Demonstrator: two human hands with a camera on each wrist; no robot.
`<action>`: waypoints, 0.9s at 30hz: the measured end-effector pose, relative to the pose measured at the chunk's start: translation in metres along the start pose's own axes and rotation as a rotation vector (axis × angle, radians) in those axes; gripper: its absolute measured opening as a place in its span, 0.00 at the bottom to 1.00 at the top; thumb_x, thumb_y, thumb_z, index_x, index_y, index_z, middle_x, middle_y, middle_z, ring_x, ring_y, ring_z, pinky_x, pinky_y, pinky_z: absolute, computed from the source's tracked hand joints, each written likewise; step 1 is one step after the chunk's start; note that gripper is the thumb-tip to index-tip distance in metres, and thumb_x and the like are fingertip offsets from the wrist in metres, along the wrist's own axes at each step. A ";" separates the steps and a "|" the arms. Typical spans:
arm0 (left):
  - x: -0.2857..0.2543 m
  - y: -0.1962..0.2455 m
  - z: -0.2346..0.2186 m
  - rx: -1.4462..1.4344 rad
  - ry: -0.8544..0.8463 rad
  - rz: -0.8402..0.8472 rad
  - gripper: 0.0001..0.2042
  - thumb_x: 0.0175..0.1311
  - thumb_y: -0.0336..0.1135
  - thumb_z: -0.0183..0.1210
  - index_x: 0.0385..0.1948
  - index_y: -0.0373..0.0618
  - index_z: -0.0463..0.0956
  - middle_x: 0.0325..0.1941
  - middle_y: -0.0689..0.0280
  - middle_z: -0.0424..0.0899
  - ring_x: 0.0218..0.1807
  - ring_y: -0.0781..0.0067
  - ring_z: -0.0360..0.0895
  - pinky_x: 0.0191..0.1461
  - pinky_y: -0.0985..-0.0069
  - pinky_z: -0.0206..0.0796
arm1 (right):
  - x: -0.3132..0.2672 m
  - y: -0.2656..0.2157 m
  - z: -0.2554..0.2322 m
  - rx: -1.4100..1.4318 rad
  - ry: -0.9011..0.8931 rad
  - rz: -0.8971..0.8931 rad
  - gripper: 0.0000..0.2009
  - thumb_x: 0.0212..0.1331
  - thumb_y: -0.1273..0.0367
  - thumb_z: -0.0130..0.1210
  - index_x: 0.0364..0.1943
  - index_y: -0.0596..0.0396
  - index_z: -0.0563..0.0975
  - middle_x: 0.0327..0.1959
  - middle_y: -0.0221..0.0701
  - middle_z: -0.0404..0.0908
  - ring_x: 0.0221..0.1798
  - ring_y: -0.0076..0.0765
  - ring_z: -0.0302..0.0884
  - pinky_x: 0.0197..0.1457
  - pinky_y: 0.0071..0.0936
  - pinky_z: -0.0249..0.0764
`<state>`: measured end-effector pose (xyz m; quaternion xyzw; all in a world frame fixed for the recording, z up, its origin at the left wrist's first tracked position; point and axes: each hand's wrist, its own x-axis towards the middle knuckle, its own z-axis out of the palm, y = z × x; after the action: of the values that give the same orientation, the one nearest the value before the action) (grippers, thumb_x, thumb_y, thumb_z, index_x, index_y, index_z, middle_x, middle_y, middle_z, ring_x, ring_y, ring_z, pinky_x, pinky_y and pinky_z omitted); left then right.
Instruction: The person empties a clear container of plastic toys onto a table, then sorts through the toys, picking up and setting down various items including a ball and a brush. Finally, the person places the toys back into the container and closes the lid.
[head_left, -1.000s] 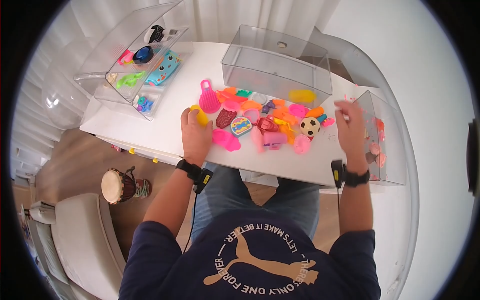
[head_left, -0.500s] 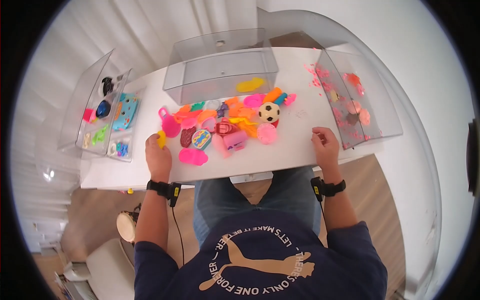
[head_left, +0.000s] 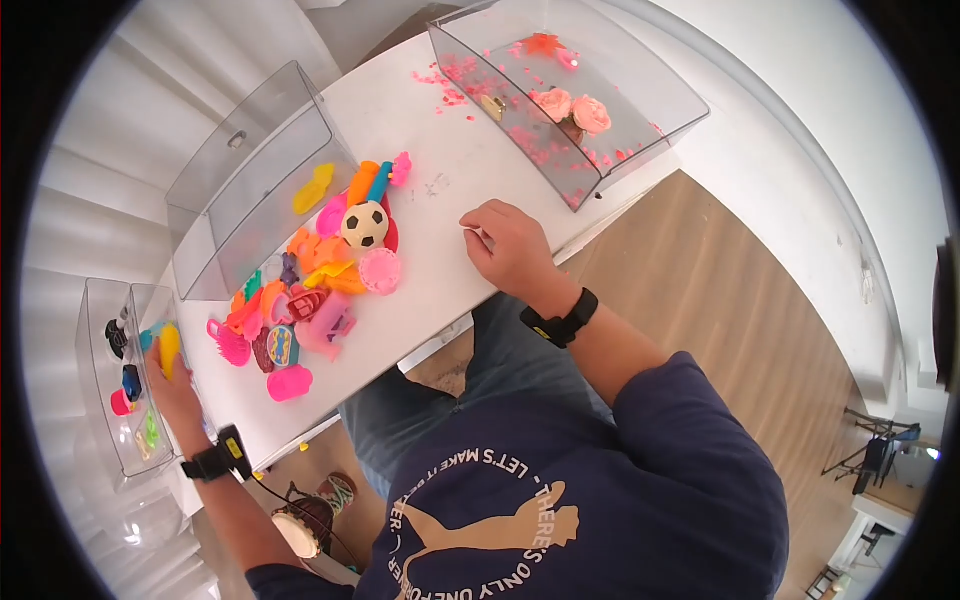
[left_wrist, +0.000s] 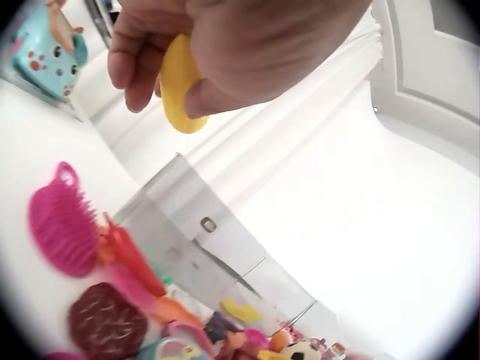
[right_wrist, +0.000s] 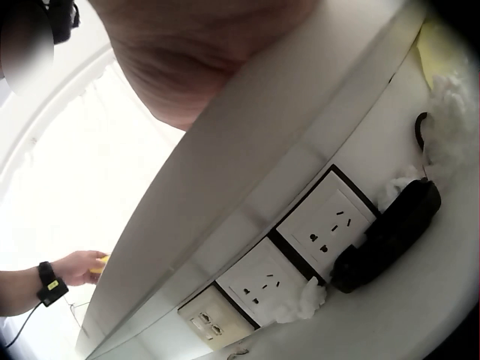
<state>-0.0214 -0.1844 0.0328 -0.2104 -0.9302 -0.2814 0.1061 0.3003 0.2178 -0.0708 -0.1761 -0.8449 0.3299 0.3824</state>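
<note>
My left hand (head_left: 172, 392) pinches a smooth yellow oval toy (left_wrist: 178, 86) between thumb and fingers, in the air at the near side of the left clear box (head_left: 97, 400). A blue toy with a face (left_wrist: 51, 58) shows beyond the fingertips in the left wrist view. Over the tabletop near its front edge, my right hand (head_left: 508, 250) hangs with loosely curled fingers and holds nothing. Between the hands lies a toy pile, with a soccer ball (head_left: 365, 226), a pink comb-like toy (left_wrist: 64, 221) and a dark red wrinkled piece (left_wrist: 107, 321).
A clear box (head_left: 240, 215) stands behind the pile, a yellow piece (head_left: 314, 190) at its front. The right clear box (head_left: 640, 145) holds pink flowers (head_left: 590, 115), with petals scattered around. Below the table are a drum (head_left: 298, 535) and, in the right wrist view, power sockets (right_wrist: 322, 225).
My left hand has carried the yellow toy left from beside the pile to the left box. My right hand has moved down from above the table's right side toward the front edge. The head view has turned.
</note>
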 end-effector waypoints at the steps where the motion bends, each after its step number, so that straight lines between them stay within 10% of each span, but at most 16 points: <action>1: 0.013 0.015 -0.005 -0.018 0.002 -0.007 0.20 0.70 0.30 0.52 0.62 0.40 0.68 0.57 0.58 0.77 0.46 0.74 0.76 0.44 0.77 0.72 | -0.001 0.000 0.000 -0.007 -0.010 0.004 0.05 0.51 0.75 0.59 0.33 0.53 0.79 0.30 0.33 0.78 0.35 0.44 0.78 0.38 0.37 0.75; 6: 0.073 0.065 0.015 -0.114 0.015 0.052 0.19 0.72 0.33 0.52 0.62 0.42 0.69 0.58 0.60 0.77 0.50 0.70 0.77 0.49 0.76 0.72 | -0.001 0.001 0.001 -0.034 0.003 -0.001 0.05 0.51 0.75 0.59 0.32 0.54 0.79 0.30 0.35 0.79 0.36 0.46 0.78 0.39 0.38 0.75; 10: 0.103 0.086 0.047 0.096 0.085 0.422 0.19 0.69 0.30 0.53 0.60 0.38 0.70 0.58 0.48 0.77 0.62 0.46 0.73 0.66 0.63 0.63 | 0.000 0.002 0.005 -0.020 0.001 0.000 0.05 0.51 0.76 0.59 0.33 0.55 0.79 0.31 0.36 0.80 0.35 0.45 0.79 0.38 0.36 0.76; 27: 0.073 0.112 0.084 -0.040 -0.327 0.419 0.16 0.63 0.35 0.59 0.50 0.39 0.78 0.50 0.52 0.82 0.53 0.50 0.77 0.58 0.64 0.69 | 0.003 -0.003 0.004 -0.046 -0.057 -0.019 0.05 0.55 0.79 0.57 0.35 0.58 0.78 0.30 0.34 0.79 0.29 0.35 0.76 0.34 0.28 0.73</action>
<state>-0.0420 -0.0280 0.0408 -0.4434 -0.8652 -0.2340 0.0061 0.2948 0.2156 -0.0687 -0.1670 -0.8646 0.3117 0.3570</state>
